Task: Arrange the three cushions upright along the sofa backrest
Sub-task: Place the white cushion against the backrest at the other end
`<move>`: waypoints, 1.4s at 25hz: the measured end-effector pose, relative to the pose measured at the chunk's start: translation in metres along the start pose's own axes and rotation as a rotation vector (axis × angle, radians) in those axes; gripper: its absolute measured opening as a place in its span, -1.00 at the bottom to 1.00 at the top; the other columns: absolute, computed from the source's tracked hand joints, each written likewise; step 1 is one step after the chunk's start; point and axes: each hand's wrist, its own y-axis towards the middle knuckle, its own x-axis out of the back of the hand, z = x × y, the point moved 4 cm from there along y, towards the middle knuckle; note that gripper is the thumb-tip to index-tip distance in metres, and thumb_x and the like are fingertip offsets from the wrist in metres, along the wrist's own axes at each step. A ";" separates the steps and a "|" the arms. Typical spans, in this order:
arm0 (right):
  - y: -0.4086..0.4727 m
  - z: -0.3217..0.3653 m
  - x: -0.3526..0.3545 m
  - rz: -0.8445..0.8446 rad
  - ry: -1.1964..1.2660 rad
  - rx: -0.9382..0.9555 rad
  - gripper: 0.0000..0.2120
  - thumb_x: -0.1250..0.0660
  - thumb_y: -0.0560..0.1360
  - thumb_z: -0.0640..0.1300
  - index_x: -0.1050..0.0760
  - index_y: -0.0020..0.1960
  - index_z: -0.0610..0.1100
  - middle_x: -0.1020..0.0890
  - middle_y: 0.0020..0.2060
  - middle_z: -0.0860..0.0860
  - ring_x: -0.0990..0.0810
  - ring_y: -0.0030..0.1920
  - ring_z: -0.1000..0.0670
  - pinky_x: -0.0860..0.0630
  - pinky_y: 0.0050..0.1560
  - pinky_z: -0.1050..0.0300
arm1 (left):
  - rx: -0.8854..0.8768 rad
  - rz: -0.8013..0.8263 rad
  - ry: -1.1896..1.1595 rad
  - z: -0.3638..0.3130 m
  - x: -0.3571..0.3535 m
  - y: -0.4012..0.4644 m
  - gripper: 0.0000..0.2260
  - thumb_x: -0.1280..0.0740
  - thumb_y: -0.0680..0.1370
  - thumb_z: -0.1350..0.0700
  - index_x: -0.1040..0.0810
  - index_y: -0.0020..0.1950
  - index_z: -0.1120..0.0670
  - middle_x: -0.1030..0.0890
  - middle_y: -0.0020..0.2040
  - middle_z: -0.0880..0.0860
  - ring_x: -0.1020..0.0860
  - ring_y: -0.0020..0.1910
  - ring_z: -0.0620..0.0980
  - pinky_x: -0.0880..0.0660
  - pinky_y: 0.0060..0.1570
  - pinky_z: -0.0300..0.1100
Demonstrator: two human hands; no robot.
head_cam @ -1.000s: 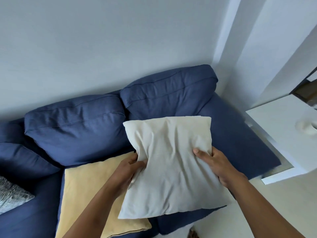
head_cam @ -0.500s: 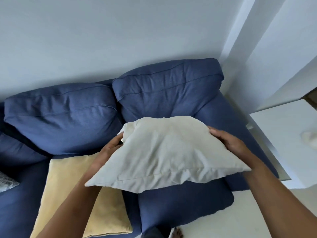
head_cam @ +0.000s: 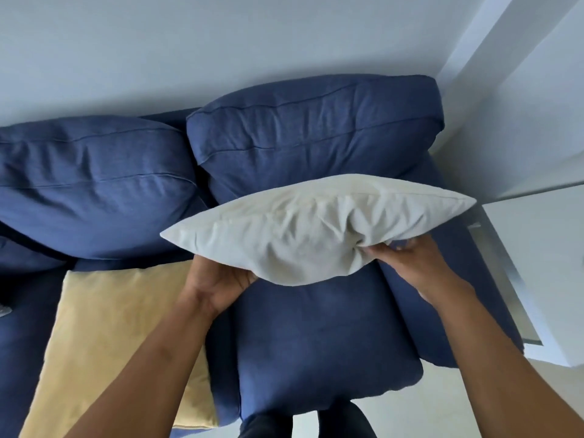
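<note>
A cream-white cushion (head_cam: 303, 229) hangs in the air in front of the right blue back cushion (head_cam: 316, 134) of the sofa, seen edge-on with its seam facing me. My left hand (head_cam: 218, 282) grips its lower left side from underneath. My right hand (head_cam: 407, 257) pinches its lower right side. A yellow cushion (head_cam: 110, 327) lies flat on the sofa seat to the left. A sliver of a grey patterned cushion (head_cam: 4, 310) shows at the far left edge.
The blue seat cushion (head_cam: 316, 343) lies below the held cushion. The left back cushion (head_cam: 94, 184) stands against the pale wall. A white side table (head_cam: 543, 263) stands close to the sofa's right arm.
Both hands carried the white cushion up and toward the right backrest, tipping it from face-on to edge-on. My view moved closer over the sofa, pushing the grey cushion almost out of frame.
</note>
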 end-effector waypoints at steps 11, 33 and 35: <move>0.154 -0.084 0.003 -0.223 0.222 -0.161 -0.90 -0.44 0.60 -0.03 -0.70 -0.08 0.08 -0.77 -0.15 0.21 -0.72 0.08 0.07 -0.63 0.19 -0.04 | -0.133 -0.263 0.538 0.038 -0.013 0.123 -0.78 -0.37 0.44 0.23 -0.64 0.06 0.22 -0.66 0.04 0.34 -0.67 0.10 0.15 -0.52 0.33 0.05; 0.259 -0.172 -0.016 -0.161 0.024 -0.245 -0.60 -0.42 0.54 0.13 -0.54 0.29 -0.06 -0.70 0.15 0.09 -0.67 0.17 0.10 -0.59 0.20 0.13 | -0.008 -0.483 0.809 0.092 0.025 0.234 -0.60 -0.46 0.50 -0.06 -0.49 0.27 0.03 -0.61 0.07 -0.06 -0.58 0.09 0.04 -0.55 0.12 -0.03; 0.239 -0.163 -0.014 -0.135 -0.012 -0.238 -0.55 -0.40 0.54 0.12 -0.51 0.32 -0.09 -0.69 0.18 0.06 -0.66 0.18 0.08 -0.59 0.27 0.00 | -0.041 -0.486 0.857 0.089 0.015 0.208 -0.55 -0.45 0.54 -0.06 -0.45 0.40 -0.05 -0.57 0.19 -0.24 -0.53 0.24 -0.07 -0.44 0.20 -0.13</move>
